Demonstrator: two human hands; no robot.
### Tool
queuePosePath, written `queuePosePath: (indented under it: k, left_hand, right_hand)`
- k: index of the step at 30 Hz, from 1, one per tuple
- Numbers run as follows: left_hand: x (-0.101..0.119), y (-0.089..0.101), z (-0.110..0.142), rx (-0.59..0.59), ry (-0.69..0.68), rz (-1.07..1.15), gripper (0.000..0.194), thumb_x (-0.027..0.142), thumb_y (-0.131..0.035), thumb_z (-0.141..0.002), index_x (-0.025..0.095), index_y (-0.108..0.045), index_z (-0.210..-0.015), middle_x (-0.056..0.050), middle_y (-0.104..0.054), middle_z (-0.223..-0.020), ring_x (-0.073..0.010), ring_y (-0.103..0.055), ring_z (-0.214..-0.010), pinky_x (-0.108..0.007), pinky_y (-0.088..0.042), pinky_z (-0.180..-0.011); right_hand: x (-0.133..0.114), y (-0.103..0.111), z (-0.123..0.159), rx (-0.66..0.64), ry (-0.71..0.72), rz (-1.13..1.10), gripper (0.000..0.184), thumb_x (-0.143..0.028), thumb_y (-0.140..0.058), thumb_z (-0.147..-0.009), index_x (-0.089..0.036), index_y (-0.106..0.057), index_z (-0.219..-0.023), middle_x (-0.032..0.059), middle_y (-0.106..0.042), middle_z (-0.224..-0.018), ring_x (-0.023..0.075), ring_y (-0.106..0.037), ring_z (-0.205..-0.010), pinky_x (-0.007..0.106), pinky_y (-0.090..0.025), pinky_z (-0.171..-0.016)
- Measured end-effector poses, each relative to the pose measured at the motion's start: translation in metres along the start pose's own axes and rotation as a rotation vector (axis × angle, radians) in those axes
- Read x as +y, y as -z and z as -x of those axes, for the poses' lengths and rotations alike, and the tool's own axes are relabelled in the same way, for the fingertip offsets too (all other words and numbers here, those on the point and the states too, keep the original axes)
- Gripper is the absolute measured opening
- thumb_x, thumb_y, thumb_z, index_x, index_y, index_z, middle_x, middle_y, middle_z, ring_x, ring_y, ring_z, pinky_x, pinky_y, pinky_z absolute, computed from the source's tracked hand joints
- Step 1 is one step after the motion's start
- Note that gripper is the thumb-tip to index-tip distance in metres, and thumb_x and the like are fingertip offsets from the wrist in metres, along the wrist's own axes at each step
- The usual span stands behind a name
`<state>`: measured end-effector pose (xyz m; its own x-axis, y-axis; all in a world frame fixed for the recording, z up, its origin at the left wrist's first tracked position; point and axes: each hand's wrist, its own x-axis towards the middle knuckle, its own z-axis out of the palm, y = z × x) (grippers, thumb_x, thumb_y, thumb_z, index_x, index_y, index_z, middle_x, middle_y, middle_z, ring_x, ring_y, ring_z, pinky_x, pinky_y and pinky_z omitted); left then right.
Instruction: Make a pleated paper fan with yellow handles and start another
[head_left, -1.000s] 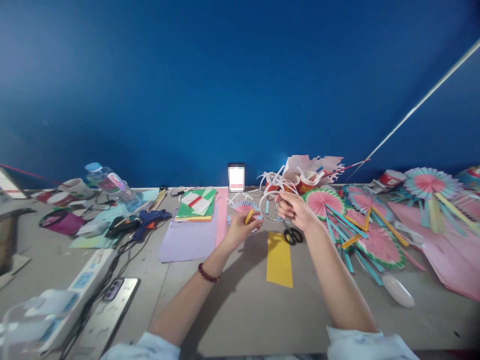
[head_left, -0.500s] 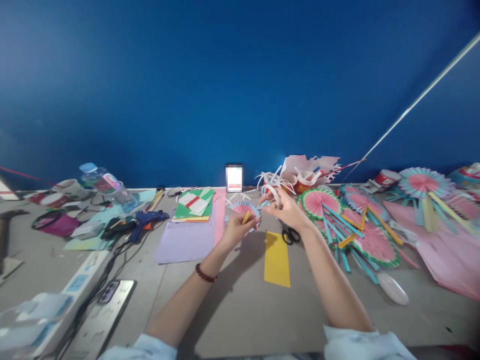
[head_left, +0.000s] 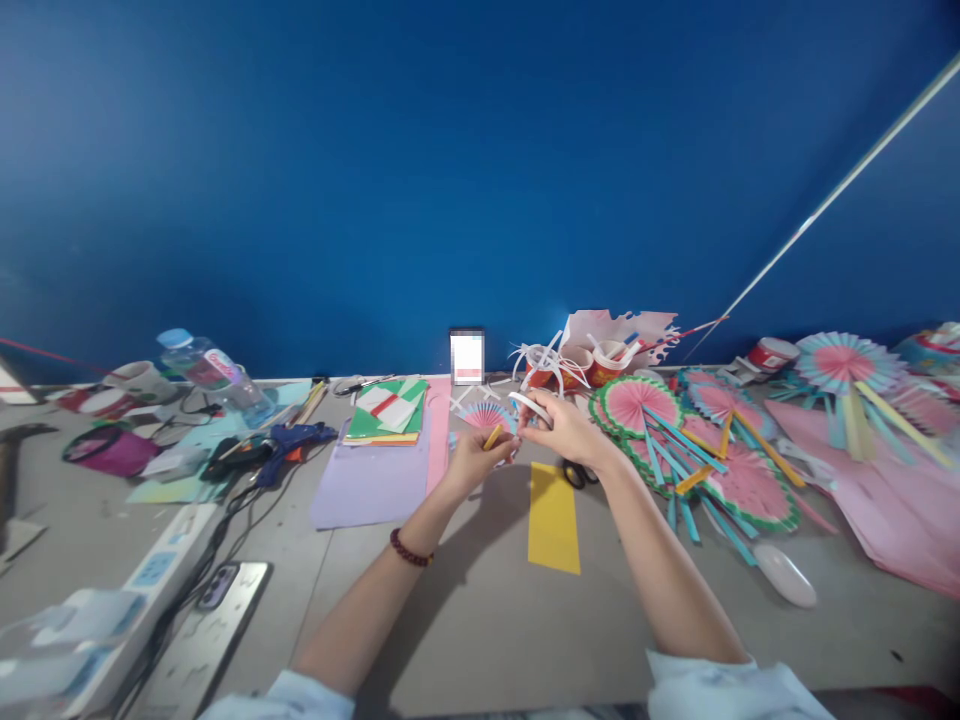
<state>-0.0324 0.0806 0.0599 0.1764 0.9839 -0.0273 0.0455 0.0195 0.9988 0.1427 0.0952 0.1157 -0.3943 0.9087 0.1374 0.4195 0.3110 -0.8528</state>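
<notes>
My left hand (head_left: pixel 474 462) is closed, and a folded yellow paper strip (head_left: pixel 493 437) sticks up from its fingers. Just behind that hand a small pleated paper fan (head_left: pixel 484 413) in pink and blue shows; whether the fingers also hold it, I cannot tell. My right hand (head_left: pixel 574 432) grips a thin white ring that looks like a roll of tape (head_left: pixel 529 404). The fingertips of both hands meet or nearly meet, and what lies between them is too small to make out. Below them lie a yellow paper sheet (head_left: pixel 554 520) and black-handled scissors (head_left: pixel 576 474), partly covered by my right forearm.
Finished watermelon-like paper fans (head_left: pixel 750 485) pile up on the right beside a white mouse (head_left: pixel 784 576). Red cups (head_left: pixel 574 368) with paper strips stand behind. Coloured paper (head_left: pixel 371 485), a blue glue gun (head_left: pixel 289 445), a bottle (head_left: pixel 217 370), a phone (head_left: pixel 214 630) and a power strip (head_left: pixel 161 570) lie left.
My right hand has moved left and slightly down, bringing the tape roll close to my left hand. The roll has tilted flatter. My left hand has barely moved.
</notes>
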Motion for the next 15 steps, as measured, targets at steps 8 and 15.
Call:
queuePosePath:
  k: [8,15]
  left_hand:
    - [0.005,0.005,-0.001,0.053,0.002,0.1,0.047,0.047,-0.075,-0.066,0.013,-0.07,-0.098,0.001,-0.059,-0.056,-0.0116,-0.054,-0.054,-0.022,-0.04,-0.052]
    - [0.014,0.011,-0.002,0.08,0.003,0.104,0.039,0.048,-0.072,-0.069,0.014,-0.07,-0.088,0.002,-0.057,-0.057,-0.0093,-0.05,-0.051,-0.021,-0.038,-0.049]
  right_hand:
    - [0.01,0.01,-0.003,0.309,-0.005,-0.038,0.015,-0.03,-0.068,-0.071,-0.022,-0.058,-0.079,-0.0068,-0.049,-0.058,0.0084,-0.036,-0.048,0.021,-0.029,-0.048]
    - [0.021,0.042,-0.012,0.789,-0.015,0.202,0.012,-0.026,-0.065,-0.075,-0.022,-0.053,-0.075,-0.0004,-0.055,-0.069,0.0131,-0.043,-0.057,0.027,-0.034,-0.06]
